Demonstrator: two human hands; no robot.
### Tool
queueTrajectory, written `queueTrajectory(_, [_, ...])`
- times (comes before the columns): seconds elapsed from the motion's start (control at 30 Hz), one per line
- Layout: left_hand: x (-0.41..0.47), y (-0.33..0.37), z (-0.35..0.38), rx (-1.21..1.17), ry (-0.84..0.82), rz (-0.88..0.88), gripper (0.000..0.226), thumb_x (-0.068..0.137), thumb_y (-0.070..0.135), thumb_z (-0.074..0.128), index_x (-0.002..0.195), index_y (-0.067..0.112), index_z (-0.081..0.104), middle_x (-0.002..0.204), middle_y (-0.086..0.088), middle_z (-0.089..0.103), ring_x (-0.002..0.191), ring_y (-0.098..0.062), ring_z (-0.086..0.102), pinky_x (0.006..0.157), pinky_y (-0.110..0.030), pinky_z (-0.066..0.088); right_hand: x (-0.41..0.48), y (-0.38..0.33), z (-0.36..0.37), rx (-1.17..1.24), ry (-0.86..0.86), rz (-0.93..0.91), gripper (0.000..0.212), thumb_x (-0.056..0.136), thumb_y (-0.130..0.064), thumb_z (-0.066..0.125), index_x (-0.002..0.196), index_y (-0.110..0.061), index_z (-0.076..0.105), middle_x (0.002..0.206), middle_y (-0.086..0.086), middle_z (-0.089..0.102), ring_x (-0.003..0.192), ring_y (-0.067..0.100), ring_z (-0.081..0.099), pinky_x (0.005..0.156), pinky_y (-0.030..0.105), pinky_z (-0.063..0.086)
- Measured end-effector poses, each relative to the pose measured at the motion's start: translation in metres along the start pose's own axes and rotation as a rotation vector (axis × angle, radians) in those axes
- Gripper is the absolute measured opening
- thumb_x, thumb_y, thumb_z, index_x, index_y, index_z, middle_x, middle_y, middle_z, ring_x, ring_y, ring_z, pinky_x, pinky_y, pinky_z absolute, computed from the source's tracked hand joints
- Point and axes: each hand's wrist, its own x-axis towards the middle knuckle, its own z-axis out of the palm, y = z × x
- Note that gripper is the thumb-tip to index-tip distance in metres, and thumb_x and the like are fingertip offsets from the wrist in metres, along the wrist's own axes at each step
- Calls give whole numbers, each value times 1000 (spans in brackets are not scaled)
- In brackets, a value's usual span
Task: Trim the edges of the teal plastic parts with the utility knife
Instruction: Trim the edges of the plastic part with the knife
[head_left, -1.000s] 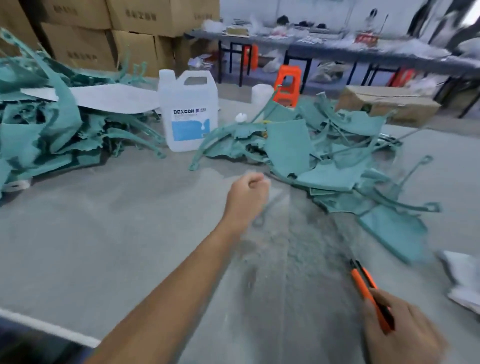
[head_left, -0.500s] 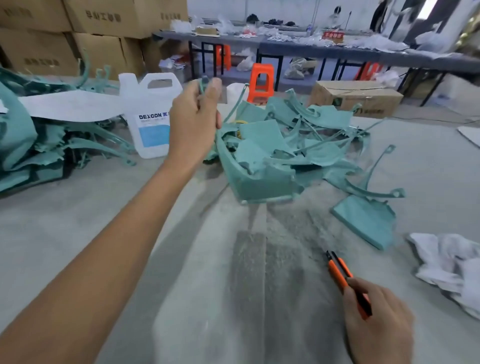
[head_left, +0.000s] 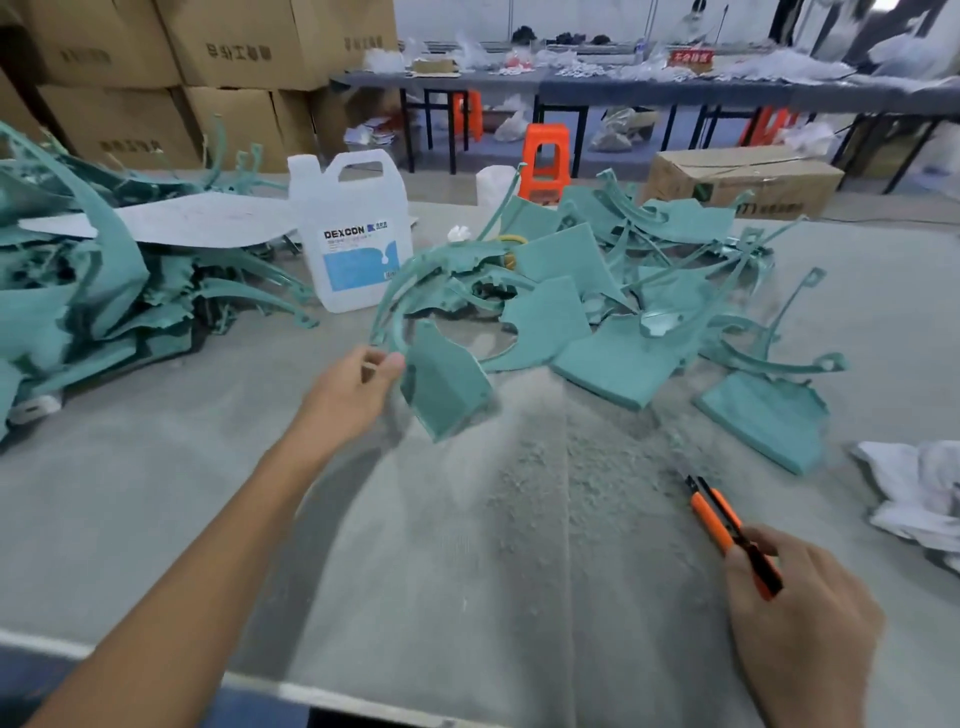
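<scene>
Step in hand: selecting a part for trimming. The left hand (head_left: 353, 395) pinches in its grip the thin curved rim of a teal plastic part (head_left: 441, 389), at the near edge of the pile (head_left: 561, 260) at 12 o'clock on the worktop (head_left: 156, 493). The right hand (head_left: 800, 629), at 4 o'clock, holds the utility knife (head_left: 719, 519), well apart from the part. Next move, by judgement: bring the part's edge to the blade, fingers clear.

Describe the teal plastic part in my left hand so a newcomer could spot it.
Find the white plastic DEXCON jug on the grey table. Just in front of it, the left hand pinches a teal plastic part. Unlike the loose teal pile behind, it alone is in a grip: a flat panel under a thin curved strip.
</scene>
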Motion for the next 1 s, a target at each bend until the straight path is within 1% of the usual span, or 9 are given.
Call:
queueTrajectory(0.07, [-18,2,16,-77,-15,20,44,88,71,47,109,33,56,101,17,64,98,-13,64,81,-31,50,-1,-3,0,-40,-29,31,52,79,-47,44,103,-12,74,99,21,68,90,48,63,83,54,45])
queueTrajectory(0.2, [-46,23,57,-203,-32,-41,113,60,95,53,147,28,24,143,8,40,130,-12,42,110,-38,39,0,-5,-2,-82,-51,95,26,84,-23,75,107,-11,73,100,23,68,91,50,63,85,57,46])
queueTrajectory(0.3, [-49,36,80,-125,-59,-72,129,58,95,57,155,34,-3,164,4,16,148,-23,24,120,-48,24,0,-3,-3,-85,-108,113,37,74,-16,84,110,-12,74,101,23,69,93,49,63,86,56,45])
queueTrajectory(0.47, [-33,38,75,-208,239,-152,56,102,46,41,152,25,27,143,-10,54,126,-36,53,104,-50,43,0,0,-1,-71,-122,102,36,78,-14,83,112,-7,74,104,27,67,94,51,61,86,56,43])
queueTrajectory(0.57, [-39,35,49,-384,435,-166,44,105,40,38,146,26,41,117,-5,67,99,-16,64,82,-36,49,0,0,-1,-8,-35,151,40,89,-28,68,118,-1,71,107,33,63,93,55,59,87,59,42])
queueTrajectory(0.7, [-86,48,10,-596,604,-25,22,91,50,52,94,33,66,68,23,62,57,2,56,52,-19,43,0,-2,-7,186,40,157,65,88,-44,42,127,3,63,109,36,56,97,50,53,93,59,40])
queueTrajectory(0.77, [-118,57,4,-669,554,15,12,84,52,60,82,46,71,70,31,66,62,13,60,52,-7,44,1,-2,-13,264,35,138,61,90,-46,43,130,-5,61,101,26,61,92,43,53,86,57,42])
queueTrajectory(0.87, [-152,60,21,-675,319,3,10,78,56,66,85,55,72,75,27,72,67,13,65,55,-6,47,-3,-9,-25,416,26,188,46,88,-58,46,131,-41,49,90,-4,59,79,26,54,74,42,43])
queueTrajectory(1.0, [-159,53,65,-653,93,-78,31,81,53,63,81,25,75,77,8,76,67,-3,67,58,-23,53,-10,-17,-35,455,-24,240,43,79,-69,61,118,-66,43,89,-8,65,73,7,61,71,32,45])
